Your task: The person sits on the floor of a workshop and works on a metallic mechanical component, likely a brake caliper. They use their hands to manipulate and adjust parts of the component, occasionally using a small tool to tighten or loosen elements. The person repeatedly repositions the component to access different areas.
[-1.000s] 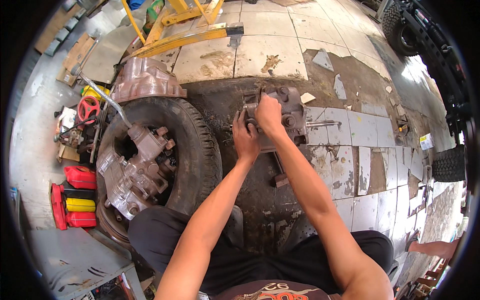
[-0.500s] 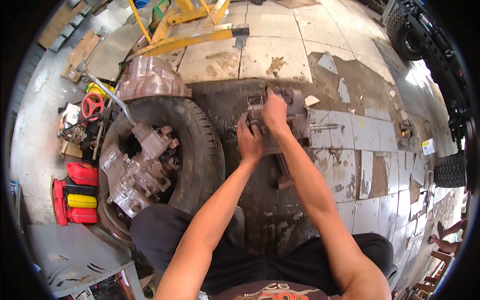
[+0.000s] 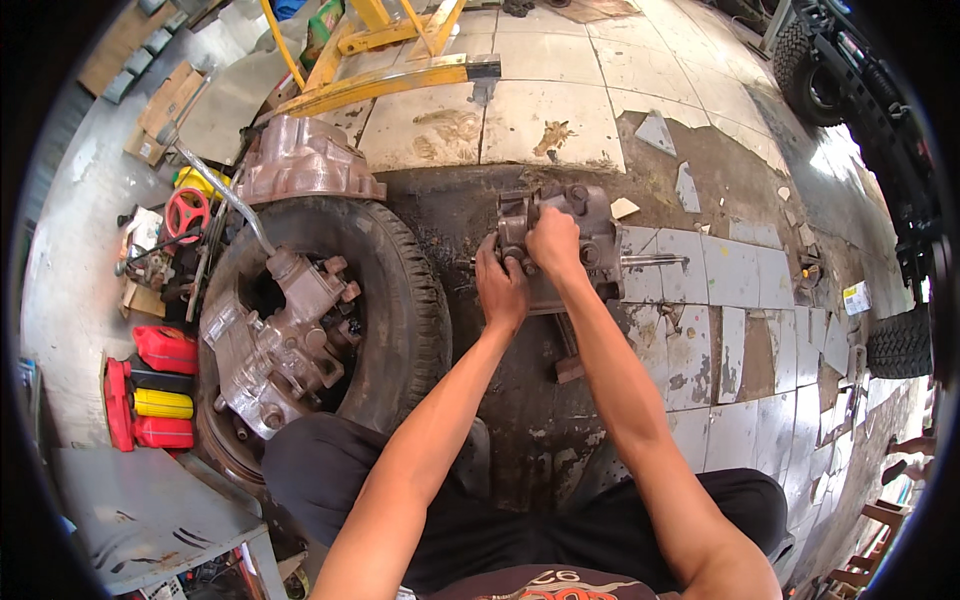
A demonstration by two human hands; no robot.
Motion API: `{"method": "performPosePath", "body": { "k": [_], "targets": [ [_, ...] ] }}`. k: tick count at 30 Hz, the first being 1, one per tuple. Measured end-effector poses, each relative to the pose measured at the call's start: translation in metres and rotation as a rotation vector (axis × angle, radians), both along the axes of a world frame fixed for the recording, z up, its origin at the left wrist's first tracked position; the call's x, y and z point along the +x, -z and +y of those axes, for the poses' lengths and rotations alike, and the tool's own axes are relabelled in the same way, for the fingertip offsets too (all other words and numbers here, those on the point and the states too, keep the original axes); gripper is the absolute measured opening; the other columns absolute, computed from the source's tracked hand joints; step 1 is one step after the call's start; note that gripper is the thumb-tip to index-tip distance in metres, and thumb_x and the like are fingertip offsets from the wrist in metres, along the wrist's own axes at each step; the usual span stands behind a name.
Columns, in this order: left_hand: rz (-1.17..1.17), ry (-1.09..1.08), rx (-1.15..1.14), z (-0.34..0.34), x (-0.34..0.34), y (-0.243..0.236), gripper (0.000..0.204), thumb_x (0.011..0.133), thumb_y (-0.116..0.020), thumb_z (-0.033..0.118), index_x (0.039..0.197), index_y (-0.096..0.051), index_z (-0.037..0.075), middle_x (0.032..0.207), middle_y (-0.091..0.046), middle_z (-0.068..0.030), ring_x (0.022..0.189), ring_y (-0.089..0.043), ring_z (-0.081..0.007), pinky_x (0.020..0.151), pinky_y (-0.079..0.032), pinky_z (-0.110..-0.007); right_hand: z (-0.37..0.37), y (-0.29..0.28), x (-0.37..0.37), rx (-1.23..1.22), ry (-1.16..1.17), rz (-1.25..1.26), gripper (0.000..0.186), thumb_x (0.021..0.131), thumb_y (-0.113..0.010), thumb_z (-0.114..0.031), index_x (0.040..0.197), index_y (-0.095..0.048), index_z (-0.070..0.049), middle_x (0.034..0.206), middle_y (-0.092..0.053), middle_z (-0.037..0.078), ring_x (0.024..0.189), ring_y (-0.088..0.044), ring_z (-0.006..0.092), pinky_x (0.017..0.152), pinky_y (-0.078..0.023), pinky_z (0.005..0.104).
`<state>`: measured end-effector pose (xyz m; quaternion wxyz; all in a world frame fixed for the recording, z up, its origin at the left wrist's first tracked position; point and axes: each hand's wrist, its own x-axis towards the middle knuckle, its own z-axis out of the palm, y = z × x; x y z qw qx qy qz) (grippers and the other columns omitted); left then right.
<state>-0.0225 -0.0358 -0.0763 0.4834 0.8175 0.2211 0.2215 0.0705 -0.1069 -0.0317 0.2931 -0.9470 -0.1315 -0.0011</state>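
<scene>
Curled right hand on top, left hand at the side of the metal casing

Bent inward, the fingers of the right hand (image 3: 555, 242) press down on the top of the metal casing (image 3: 598, 212); I cannot tell whether they clamp any part of it. At the casing's left edge, the left hand (image 3: 503, 292) lies against the metal, thumb and fingers a little apart; whether it grips is also hidden.

The casing sits on the floor ahead of the person, between a large tyre (image 3: 415, 300) on the left and grey tiles (image 3: 735, 265) on the right. A strip of dark floor (image 3: 475, 385) separates it from the tyre's treaded edge. From its right side a thin shaft (image 3: 650, 261) juts out over the tiles. On the near side, a small block (image 3: 568, 371) pokes out from under it, short of the bent knees. Beyond its far edge, dark ground runs to pale tiles (image 3: 550, 85), with a yellow frame (image 3: 390, 82) at far left.
</scene>
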Motion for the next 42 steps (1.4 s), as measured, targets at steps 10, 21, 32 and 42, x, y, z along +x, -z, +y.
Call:
{"method": "performPosePath", "body": {
  "k": [10,21,32,42],
  "targets": [
    [-0.084,0.002,0.119,-0.005,0.0,0.005,0.046,0.094,-0.043,0.016,0.137,-0.041,-0.002,0.136,-0.044,-0.0254,0.125,-0.044,-0.042,0.106,-0.035,-0.047,-0.001,0.003,0.026,0.088,-0.011,-0.065,0.021,0.077,-0.062,-0.006,0.093,-0.068,0.006,0.093,-0.068,0.029,0.094,-0.066,0.0439,0.087,-0.051,0.05],
    [-0.168,-0.131,0.148,0.029,0.015,-0.007,0.038,0.098,-0.05,0.027,0.12,-0.061,-0.001,0.119,-0.062,-0.0223,0.114,-0.057,-0.0357,0.098,-0.042,-0.043,-0.084,-0.001,0.08,0.902,0.374,0.113,0.03,0.085,-0.063,-0.018,0.106,-0.067,0.003,0.093,-0.072,0.02,0.087,-0.069,0.0306,0.08,-0.051,0.0392],
    [0.294,0.151,0.459,0.044,0.046,-0.105,0.033,0.097,-0.052,0.029,0.109,-0.067,0.002,0.093,-0.069,-0.0143,0.089,-0.066,-0.0299,0.077,-0.05,-0.042,-0.1,0.057,0.05,1.345,0.564,0.051,0.024,0.085,-0.057,-0.007,0.104,-0.064,0.005,0.096,-0.07,0.012,0.084,-0.066,0.022,0.077,-0.05,0.0358],
    [0.383,0.876,1.63,0.036,0.044,-0.086,0.073,0.082,-0.062,0.008,0.15,-0.036,0.018,0.155,-0.034,-0.0091,0.139,-0.038,-0.0251,0.108,-0.037,-0.043,-0.09,0.047,0.026,1.129,0.598,0.057,0.024,0.086,-0.059,-0.013,0.1,-0.064,0.006,0.092,-0.07,0.022,0.088,-0.068,0.0345,0.081,-0.049,0.0409]
  ]
}}
